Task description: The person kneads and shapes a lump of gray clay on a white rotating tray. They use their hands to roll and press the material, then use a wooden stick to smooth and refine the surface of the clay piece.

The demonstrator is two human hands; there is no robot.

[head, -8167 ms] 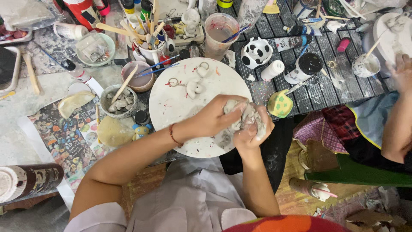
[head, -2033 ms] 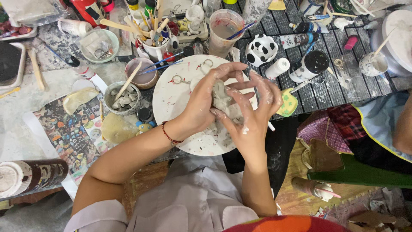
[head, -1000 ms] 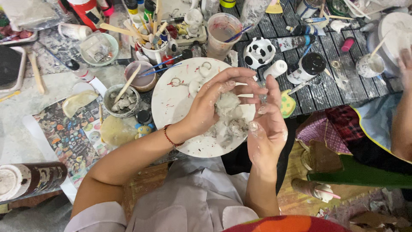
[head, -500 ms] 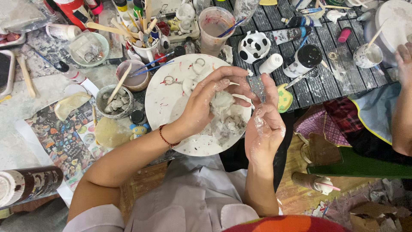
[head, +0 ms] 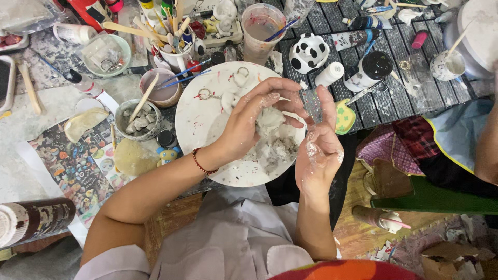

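A round white plate (head: 207,119), smeared with clay, lies on the cluttered table in front of me. My left hand (head: 249,124), with a red bracelet at the wrist, curls its fingers around a lump of white clay (head: 270,118) just above the plate. More crumbled clay (head: 275,153) lies on the plate below it. My right hand (head: 319,150) hovers beside the lump at the plate's right edge, fingers spread and palm up, coated in clay and holding nothing. Two small key rings (head: 241,72) rest on the plate's far side.
A cup of brushes (head: 174,49), a bowl of clay bits with a wooden stick (head: 136,119) and a plastic cup with a brush (head: 262,31) stand behind and left of the plate. A black-and-white spotted figure (head: 308,52) and paint bottles (head: 371,70) sit right. Another person's arm (head: 487,140) is at the far right.
Both hands were pressing the clay together earlier. My right hand has since come off it and turned palm up, while my left hand keeps the lump over the plate.
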